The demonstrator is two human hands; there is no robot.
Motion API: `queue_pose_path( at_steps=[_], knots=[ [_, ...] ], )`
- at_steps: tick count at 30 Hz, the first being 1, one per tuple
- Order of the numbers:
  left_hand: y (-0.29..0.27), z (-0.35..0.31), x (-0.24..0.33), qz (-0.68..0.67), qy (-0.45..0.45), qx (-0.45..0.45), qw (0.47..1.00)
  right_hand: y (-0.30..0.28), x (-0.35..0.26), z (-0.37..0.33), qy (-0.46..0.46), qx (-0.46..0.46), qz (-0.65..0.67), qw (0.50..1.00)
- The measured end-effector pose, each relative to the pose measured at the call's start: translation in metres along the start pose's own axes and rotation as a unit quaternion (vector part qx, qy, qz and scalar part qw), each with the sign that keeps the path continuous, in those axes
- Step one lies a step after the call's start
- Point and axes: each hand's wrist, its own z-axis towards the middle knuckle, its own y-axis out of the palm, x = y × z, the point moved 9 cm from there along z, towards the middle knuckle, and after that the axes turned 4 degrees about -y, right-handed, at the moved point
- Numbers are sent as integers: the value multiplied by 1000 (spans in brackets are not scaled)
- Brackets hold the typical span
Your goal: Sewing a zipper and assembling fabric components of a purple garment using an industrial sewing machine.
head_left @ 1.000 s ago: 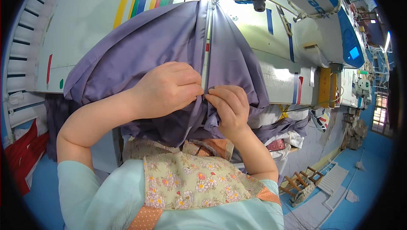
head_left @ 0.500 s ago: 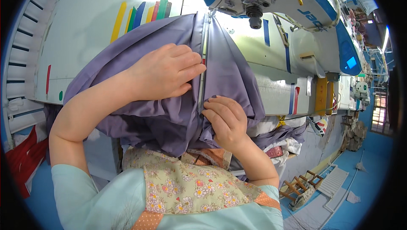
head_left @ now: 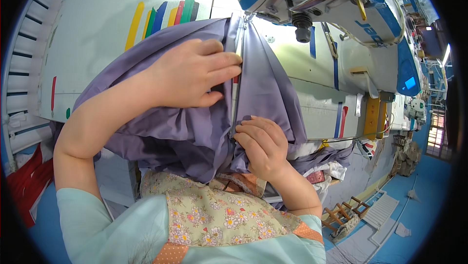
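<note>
A large piece of purple fabric [head_left: 265, 81] lies over the table edge, its far end under the sewing machine's needle area. Down its middle runs a narrow slit between two fabric edges, with a red mark showing in it. My left hand [head_left: 195, 74] rests on the left panel, fingers bent at the edge of the slit and gripping the cloth there; its thumb sits a little apart from the index finger. Nearer to me, my right hand [head_left: 264, 147] pinches the cloth at the slit's lower end. Its fingertips are partly hidden in the folds.
The white and blue sewing machine [head_left: 317, 1] stands over the far right of the table [head_left: 97, 20]. Coloured tape strips [head_left: 158, 18] are stuck behind the fabric. Red cloth [head_left: 31, 181] hangs at the left; wooden stools [head_left: 343, 213] stand on the right floor.
My left hand's index finger has lifted away from its thumb, and its fingertips have shifted slightly right along the slit. The right hand keeps its pinch. The whole view has shifted slightly.
</note>
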Motion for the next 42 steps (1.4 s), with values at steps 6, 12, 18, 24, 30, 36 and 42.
queue_pose_path(
  at_steps=[6, 12, 18, 24, 30, 36, 42],
  knots=[
    [0, 13, -16, 8, -3, 4, 1000, 1, 1, 1, 0, -3, 2, 1000],
    [-3, 2, -6, 9, -22, 21, 999, 0, 0, 3, -8, -9, 7, 1000],
    [2, -4, 0, -28, -41, 13, 999, -2, 1, 7, -8, -8, 7, 1000],
    [2, -3, 0, -44, -35, 14, 998, -2, 0, 10, -26, -8, 4, 1000],
    [2, -3, 0, -53, -34, 21, 998, -1, -1, 10, -26, -17, 6, 1000],
    [2, -3, -2, -52, -37, 22, 998, 0, 0, 10, -18, -23, 10, 1000],
    [0, -1, -5, -49, -47, 25, 997, 0, 4, 10, -20, -16, 7, 1000]
  ],
)
